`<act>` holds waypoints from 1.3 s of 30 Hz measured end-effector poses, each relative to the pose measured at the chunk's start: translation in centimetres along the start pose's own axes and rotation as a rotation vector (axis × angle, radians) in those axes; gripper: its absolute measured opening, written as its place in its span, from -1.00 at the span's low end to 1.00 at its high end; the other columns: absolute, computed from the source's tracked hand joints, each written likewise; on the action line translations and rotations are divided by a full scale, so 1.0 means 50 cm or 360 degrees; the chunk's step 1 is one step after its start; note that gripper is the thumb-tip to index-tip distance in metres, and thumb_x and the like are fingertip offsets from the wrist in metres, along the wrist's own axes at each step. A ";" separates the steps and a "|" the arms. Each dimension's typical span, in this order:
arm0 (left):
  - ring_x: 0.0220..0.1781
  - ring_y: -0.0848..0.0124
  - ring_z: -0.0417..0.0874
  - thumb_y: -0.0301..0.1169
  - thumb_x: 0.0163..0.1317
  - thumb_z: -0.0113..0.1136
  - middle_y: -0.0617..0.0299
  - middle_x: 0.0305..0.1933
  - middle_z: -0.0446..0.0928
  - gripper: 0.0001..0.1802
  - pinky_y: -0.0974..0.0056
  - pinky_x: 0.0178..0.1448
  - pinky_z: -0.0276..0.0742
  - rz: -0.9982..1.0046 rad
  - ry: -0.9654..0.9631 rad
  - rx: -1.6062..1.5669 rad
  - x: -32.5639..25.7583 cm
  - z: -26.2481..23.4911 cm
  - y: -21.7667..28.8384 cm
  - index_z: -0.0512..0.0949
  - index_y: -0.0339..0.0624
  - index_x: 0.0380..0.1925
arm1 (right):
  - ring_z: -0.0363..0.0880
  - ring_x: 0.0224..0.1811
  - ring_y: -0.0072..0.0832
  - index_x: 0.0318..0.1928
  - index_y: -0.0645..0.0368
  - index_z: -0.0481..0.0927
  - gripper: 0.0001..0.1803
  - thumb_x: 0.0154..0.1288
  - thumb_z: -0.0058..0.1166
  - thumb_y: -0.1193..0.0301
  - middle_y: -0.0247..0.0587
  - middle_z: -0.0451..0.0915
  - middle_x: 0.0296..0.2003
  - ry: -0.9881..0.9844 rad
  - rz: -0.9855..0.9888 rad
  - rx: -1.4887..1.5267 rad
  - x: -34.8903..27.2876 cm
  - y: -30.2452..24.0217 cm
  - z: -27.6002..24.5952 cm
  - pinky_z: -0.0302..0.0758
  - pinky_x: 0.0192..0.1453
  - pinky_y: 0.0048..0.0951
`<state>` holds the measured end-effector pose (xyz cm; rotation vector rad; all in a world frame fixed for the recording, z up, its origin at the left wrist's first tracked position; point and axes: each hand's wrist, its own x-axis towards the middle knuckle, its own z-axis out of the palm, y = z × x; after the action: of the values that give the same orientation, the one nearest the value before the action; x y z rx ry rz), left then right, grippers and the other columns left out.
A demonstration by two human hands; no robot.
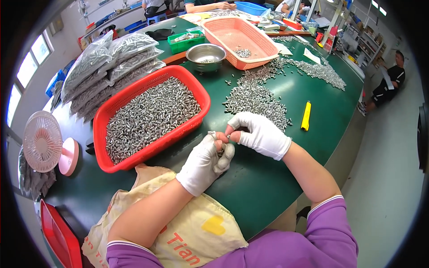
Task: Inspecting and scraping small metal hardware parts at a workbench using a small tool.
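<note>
– What are the hands holding?
– The left hand cups a few small silvery metal pieces; the right hand pinches one at its fingertips, just above the green surface
– And nearby?
– A loose pile beyond, a full red basket left

Two hands in white gloves meet over a green table. The left hand holds some small metal pieces. The right hand pinches one of them with its fingertips. Just behind the hands lies a pile of the same shiny pieces. A red basket full of them sits to the left. A yellow knife lies on the right. A pink fan stands far left.
</note>
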<state>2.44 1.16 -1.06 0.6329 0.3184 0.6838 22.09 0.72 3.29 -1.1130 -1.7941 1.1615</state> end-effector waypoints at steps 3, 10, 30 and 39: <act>-0.58 0.55 0.27 -0.16 0.33 0.11 0.30 -0.41 0.42 -0.80 0.48 -0.48 0.17 -0.0035 0.0025 -0.0025 0.001 0.004 0.002 0.41 0.03 -0.20 | 0.50 -0.17 -0.61 -0.19 0.23 0.57 -0.85 0.25 0.17 0.46 -0.33 0.53 -0.27 0.0010 0.0008 -0.0002 -0.001 -0.001 0.000 0.45 0.00 -0.52; -0.61 0.59 0.23 -0.15 0.31 0.17 0.39 -0.46 0.40 -0.79 0.48 -0.48 0.13 -0.0077 0.0080 0.0172 -0.002 0.020 0.007 0.40 0.05 -0.26 | 0.59 -0.25 -0.42 -0.24 0.19 0.62 -0.85 0.14 0.23 0.51 -0.22 0.59 -0.35 0.0113 -0.0454 -0.0480 0.002 0.003 0.003 0.51 -0.09 -0.47; -0.63 0.60 0.17 -0.05 0.33 0.10 0.42 -0.54 0.30 -0.70 0.47 -0.50 0.08 0.0016 0.0130 0.0231 -0.004 0.027 0.003 0.34 0.01 -0.31 | 0.57 -0.30 -0.22 -0.33 0.12 0.63 -0.85 0.02 0.27 0.50 -0.21 0.59 -0.39 0.0264 -0.0829 -0.0847 0.004 -0.016 0.001 0.52 -0.18 -0.28; -0.61 0.60 0.20 -0.08 0.39 0.03 0.41 -0.50 0.35 -0.76 0.47 -0.49 0.11 0.0018 0.0152 0.0190 -0.005 0.026 0.003 0.38 0.03 -0.25 | 0.58 -0.24 -0.24 -0.31 0.12 0.65 -0.85 0.04 0.22 0.56 -0.19 0.60 -0.32 0.0687 -0.0596 -0.1155 0.011 0.010 -0.018 0.51 -0.13 -0.33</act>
<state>2.80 0.51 0.05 0.7173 0.4470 0.7108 22.85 1.65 3.18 -1.2158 -1.9859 0.0124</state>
